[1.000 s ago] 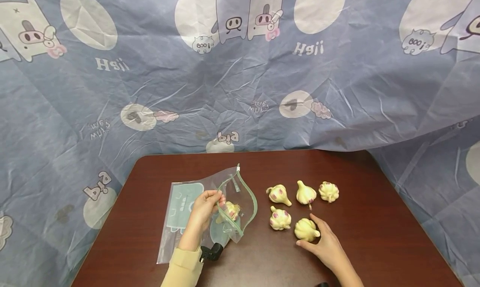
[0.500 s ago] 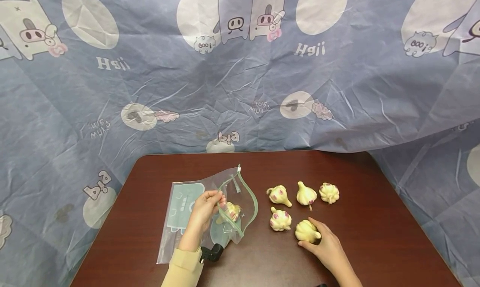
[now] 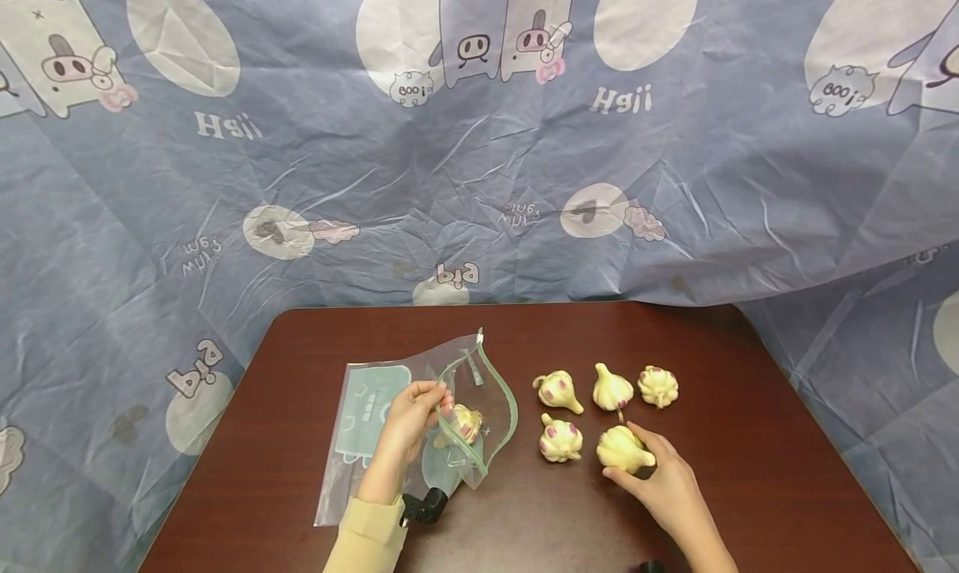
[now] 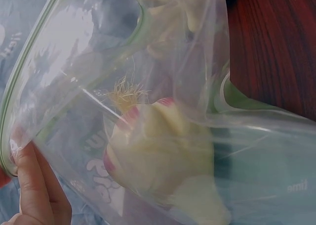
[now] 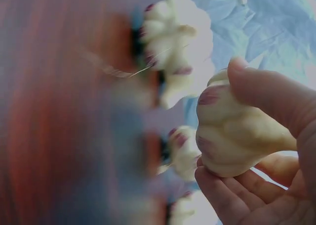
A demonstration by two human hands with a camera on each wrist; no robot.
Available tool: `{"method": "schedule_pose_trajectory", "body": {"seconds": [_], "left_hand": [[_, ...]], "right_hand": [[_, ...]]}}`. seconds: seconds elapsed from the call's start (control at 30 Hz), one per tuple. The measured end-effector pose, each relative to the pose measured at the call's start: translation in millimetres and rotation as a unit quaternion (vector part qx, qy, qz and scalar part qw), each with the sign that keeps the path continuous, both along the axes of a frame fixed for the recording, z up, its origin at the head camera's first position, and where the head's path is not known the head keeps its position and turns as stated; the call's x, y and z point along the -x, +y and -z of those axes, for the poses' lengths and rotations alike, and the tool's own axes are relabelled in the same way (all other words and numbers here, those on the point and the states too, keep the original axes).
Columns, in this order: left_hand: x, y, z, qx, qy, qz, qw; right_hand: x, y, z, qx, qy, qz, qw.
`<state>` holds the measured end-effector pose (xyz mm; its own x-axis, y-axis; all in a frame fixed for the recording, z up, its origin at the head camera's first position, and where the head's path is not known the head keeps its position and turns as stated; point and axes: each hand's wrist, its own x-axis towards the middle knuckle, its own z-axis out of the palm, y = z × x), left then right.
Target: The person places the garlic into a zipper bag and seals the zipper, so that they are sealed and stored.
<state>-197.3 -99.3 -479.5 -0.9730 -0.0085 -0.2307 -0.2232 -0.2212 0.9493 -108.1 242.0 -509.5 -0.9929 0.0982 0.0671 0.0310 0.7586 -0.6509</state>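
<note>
My left hand [image 3: 410, 416] pinches the green-edged mouth of a clear zip bag [image 3: 494, 381], which gapes toward the right. Inside the bag lies one garlic bulb [image 4: 160, 151], its roots and purple patches showing through the plastic in the left wrist view. On the right, my right hand [image 3: 665, 473] grips another garlic bulb [image 5: 237, 126] between thumb and fingers, its stem pointing back toward the palm. In the right wrist view the held bulb is in front of the other bulbs, away from the tabletop.
Several garlic bulbs [image 3: 560, 438] stand on the dark red-brown table [image 3: 712, 348] between the bag and the right hand and beyond it. A printed blue-grey cloth [image 3: 449, 165] hangs behind the table. A black wrist mount [image 3: 425, 505] sits at the left wrist.
My right hand has closed on the nearest garlic bulb and shifted it slightly up and to the right. The left hand and the bag have hardly moved.
</note>
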Motion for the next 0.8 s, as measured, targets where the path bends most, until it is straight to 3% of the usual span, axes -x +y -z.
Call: {"method": "schedule_pose_trajectory", "body": {"seconds": [0.23,0.43,0.6,0.8], "left_hand": [[1.7,1.2,2.4,0.003,-0.005,-0.001,1.0000],[1.0,1.6,2.9,0.000,-0.002,-0.001,1.0000],[-0.3,1.5,3.3,-0.001,0.000,0.000,1.0000],[-1.3,2.2,2.2,-0.003,0.003,0.007,1.0000]], "right_hand": [[7.2,-17.1,-24.6,0.020,0.017,-0.015,1.000],[22.3,-41.0,-42.2,0.058,0.053,-0.041,0.996],[37.4,-63.9,-50.3,0.081,0.062,-0.069,0.992],[53.2,-92.4,-52.3,0.120,0.038,-0.099,0.987]]}}
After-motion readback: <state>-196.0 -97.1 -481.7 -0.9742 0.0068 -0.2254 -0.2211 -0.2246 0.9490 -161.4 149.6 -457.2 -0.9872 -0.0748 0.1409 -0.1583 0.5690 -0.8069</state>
